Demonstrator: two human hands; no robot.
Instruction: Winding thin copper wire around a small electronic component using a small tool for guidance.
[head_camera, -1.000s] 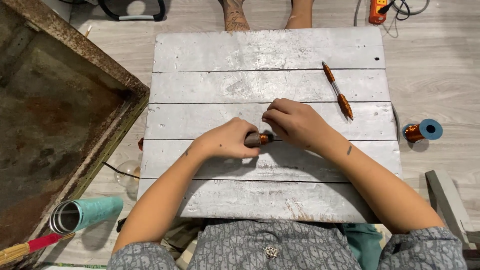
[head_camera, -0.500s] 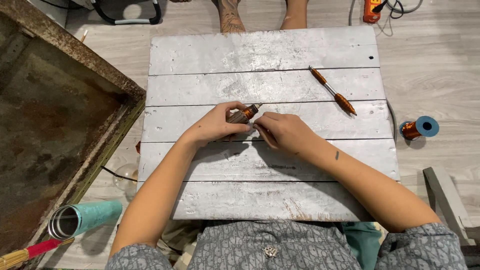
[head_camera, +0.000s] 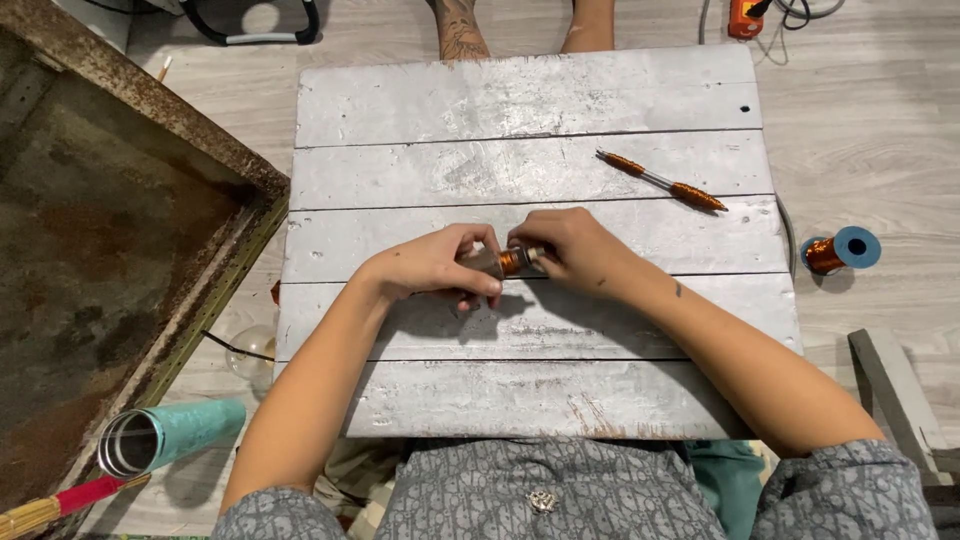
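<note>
Board: we work at a grey plank board (head_camera: 540, 100) on pale wood flooring.
Hands: our left hand (head_camera: 440, 268) and right hand (head_camera: 575, 250), fingers closed, pinch a copper-wound rod (head_camera: 512, 261) mid-board.
Right edge: second wound rod (head_camera: 661, 180); wire spool (head_camera: 840, 250) on floor.
Left: rusty tray (head_camera: 110, 240).

We have free bench (head_camera: 420, 110) on the far planks; only the copper-wound rod (head_camera: 660, 181) lies at far right.

A short rod wound with copper wire (head_camera: 513, 260) lies level just above the grey plank board's (head_camera: 520, 100) middle.
</note>
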